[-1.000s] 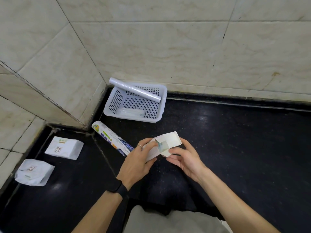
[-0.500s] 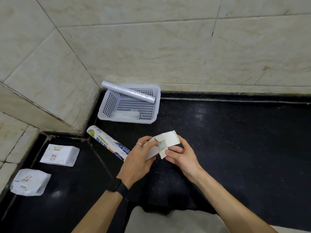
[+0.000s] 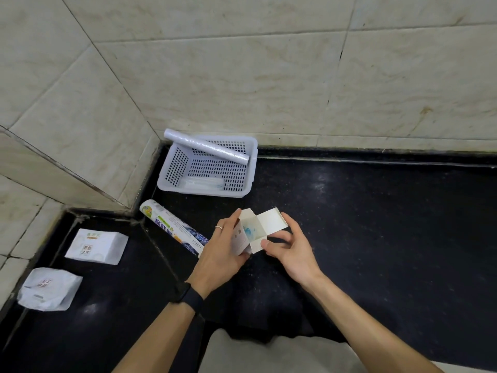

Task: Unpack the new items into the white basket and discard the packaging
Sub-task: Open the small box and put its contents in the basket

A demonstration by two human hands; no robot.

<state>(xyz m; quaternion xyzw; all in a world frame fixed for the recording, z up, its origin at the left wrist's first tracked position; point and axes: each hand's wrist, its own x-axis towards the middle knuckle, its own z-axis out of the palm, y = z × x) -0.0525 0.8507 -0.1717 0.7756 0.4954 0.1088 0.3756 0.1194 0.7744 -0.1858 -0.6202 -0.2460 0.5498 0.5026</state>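
The left hand (image 3: 217, 254) has its grip curled round a small white box (image 3: 240, 238). The right hand (image 3: 291, 254) pinches its opened end.

Lighting: soft, even, moderately bright, from overhead. Glare: pale sheen patches on the black surface (image 3: 376, 238); highlights along the clear roll (image 3: 207, 146). Shadows: faint, diffuse. Distortion: wide-angle bowing of the tiled wall (image 3: 242, 76) joints towards the edges. Focus: sharp throughout.

The printed roll (image 3: 172, 227) ends behind the left hand (image 3: 220, 254), and the open box (image 3: 243, 238) holds something bluish, indistinct.
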